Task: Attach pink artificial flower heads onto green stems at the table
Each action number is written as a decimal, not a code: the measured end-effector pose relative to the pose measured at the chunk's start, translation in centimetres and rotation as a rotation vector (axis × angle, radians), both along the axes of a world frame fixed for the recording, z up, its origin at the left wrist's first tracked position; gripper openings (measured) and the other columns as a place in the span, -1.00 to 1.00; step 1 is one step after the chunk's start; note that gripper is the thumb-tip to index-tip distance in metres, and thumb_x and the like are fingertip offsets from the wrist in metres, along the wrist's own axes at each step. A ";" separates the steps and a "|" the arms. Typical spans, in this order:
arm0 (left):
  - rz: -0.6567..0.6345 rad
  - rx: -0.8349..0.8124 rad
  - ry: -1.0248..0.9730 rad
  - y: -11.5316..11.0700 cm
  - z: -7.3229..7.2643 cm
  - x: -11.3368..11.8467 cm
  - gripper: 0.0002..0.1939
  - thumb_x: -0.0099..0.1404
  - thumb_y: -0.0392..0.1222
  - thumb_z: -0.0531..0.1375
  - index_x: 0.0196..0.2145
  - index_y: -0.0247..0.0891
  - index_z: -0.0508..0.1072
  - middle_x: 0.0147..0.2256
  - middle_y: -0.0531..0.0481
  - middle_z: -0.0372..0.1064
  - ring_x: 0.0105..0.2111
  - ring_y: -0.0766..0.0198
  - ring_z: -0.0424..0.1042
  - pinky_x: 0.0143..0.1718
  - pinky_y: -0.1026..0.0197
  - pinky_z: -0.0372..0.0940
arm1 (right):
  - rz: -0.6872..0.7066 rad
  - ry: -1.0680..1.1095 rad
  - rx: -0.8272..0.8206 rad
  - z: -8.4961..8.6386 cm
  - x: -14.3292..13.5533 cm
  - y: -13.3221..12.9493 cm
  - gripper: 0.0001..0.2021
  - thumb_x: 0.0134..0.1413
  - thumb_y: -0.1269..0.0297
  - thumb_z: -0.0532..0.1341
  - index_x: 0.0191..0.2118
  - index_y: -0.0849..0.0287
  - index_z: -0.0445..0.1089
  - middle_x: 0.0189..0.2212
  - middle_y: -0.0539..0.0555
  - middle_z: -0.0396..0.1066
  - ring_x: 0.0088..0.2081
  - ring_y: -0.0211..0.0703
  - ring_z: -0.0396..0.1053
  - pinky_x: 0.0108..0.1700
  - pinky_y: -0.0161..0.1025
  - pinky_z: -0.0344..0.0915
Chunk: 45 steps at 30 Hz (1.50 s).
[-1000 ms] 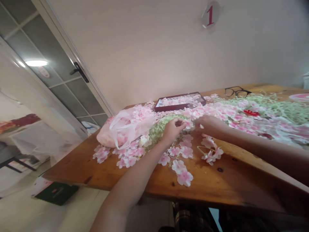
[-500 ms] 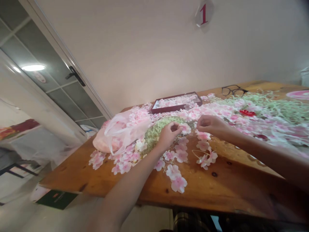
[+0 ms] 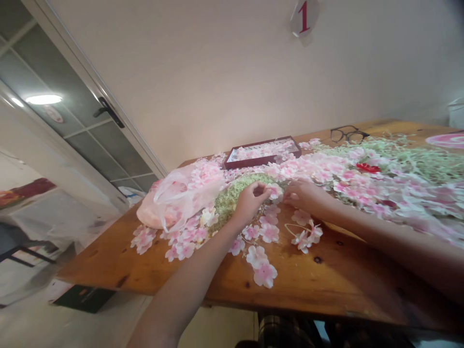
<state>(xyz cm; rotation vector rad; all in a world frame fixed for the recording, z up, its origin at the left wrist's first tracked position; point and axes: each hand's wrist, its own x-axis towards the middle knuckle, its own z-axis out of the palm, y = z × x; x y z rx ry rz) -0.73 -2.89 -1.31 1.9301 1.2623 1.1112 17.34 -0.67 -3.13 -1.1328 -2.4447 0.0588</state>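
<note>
My left hand (image 3: 252, 199) pinches a pink-and-white artificial flower (image 3: 274, 191) between thumb and fingertips, above the wooden table (image 3: 290, 275). Close to its right is my right hand (image 3: 302, 193), its fingers drawn together near that flower; whatever they hold is too small or hidden to make out. Below the hands a strand of pink flowers (image 3: 268, 232) trails toward the front edge. A thin looped stem with flowers (image 3: 306, 237) lies beneath my right wrist. Behind my left hand is a mound of green shredded filler (image 3: 230, 195).
At the back stands a dark red tray (image 3: 246, 162) with petals inside. A pinkish plastic bag (image 3: 174, 198) sits on the left. Loose flowers (image 3: 395, 193), a red flower (image 3: 369, 167) and more green shreds (image 3: 409, 157) spread right. Eyeglasses (image 3: 348, 134) rest at the rear.
My right hand has moved left and slightly down, closer to the flower in my left hand. The left hand keeps its pinch. The view has shifted slightly.
</note>
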 end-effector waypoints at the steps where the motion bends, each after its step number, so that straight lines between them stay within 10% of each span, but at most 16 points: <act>1: 0.001 0.002 0.000 0.0 0.0 0.0 -0.79 0.05 -0.05 0.06 -0.44 -0.27 0.29 -0.44 0.01 0.31 -0.40 0.31 0.31 -0.36 0.27 0.17 | -0.027 0.029 0.002 0.2 0.0 -0.2 -0.86 -0.07 0.31 0.06 -0.48 0.18 0.33 -0.43 0.09 0.33 -0.29 -0.13 0.24 -0.23 -0.21 0.15; 8: 0.017 -0.006 -0.018 0.1 -0.1 0.0 -0.79 0.04 -0.06 0.08 -0.44 -0.27 0.29 -0.44 0.03 0.30 -0.41 0.33 0.30 -0.37 0.29 0.17 | -0.156 0.407 -0.139 2.1 -0.3 -2.5 -0.93 -0.18 0.34 0.11 -0.45 0.16 0.26 -0.54 -0.01 0.33 -0.51 -0.29 0.26 -0.47 -0.36 0.17; 21: -0.091 -0.130 -0.129 -0.3 0.0 0.6 -0.75 0.05 -0.04 0.08 -0.42 -0.30 0.30 -0.42 -0.02 0.31 -0.37 0.31 0.31 -0.32 0.25 0.18 | 0.054 0.853 -0.546 3.1 -1.1 -3.7 -0.79 -0.12 0.20 0.13 -0.32 0.18 0.23 -0.46 0.06 0.35 -0.45 -0.25 0.30 -0.47 -0.32 0.23; 45: -0.133 -0.221 -0.241 -1.1 0.5 1.0 -0.74 0.03 -0.03 0.10 -0.40 -0.28 0.32 -0.38 -0.02 0.33 -0.34 0.33 0.31 -0.27 0.25 0.19 | -0.092 0.656 -0.221 2.6 -0.7 -3.5 -0.82 -0.12 0.18 0.13 -0.44 0.18 0.35 -0.43 0.07 0.39 -0.39 -0.18 0.33 -0.40 -0.28 0.27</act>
